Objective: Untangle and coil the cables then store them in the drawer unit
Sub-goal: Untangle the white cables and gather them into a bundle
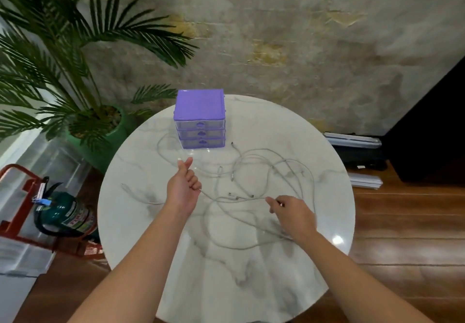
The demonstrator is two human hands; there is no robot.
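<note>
Several thin white cables [261, 171] lie tangled across the middle and right of a round marble table [226, 272]. A purple drawer unit [200, 118] with three shut drawers stands at the table's far edge. My left hand [185, 184] has its fingers curled round one cable, whose plug end sticks up past the thumb. The same cable runs rightward to my right hand [292, 209], which pinches it between fingertips above the tangle. Another loose cable [141, 196] lies on the left of the table.
A potted palm [75, 83] in a green pot stands left of the table. A green fire extinguisher [65, 217] in a red stand sits on the floor at the left. Dark cases [357, 149] lie on the wooden floor at the right, by a textured wall.
</note>
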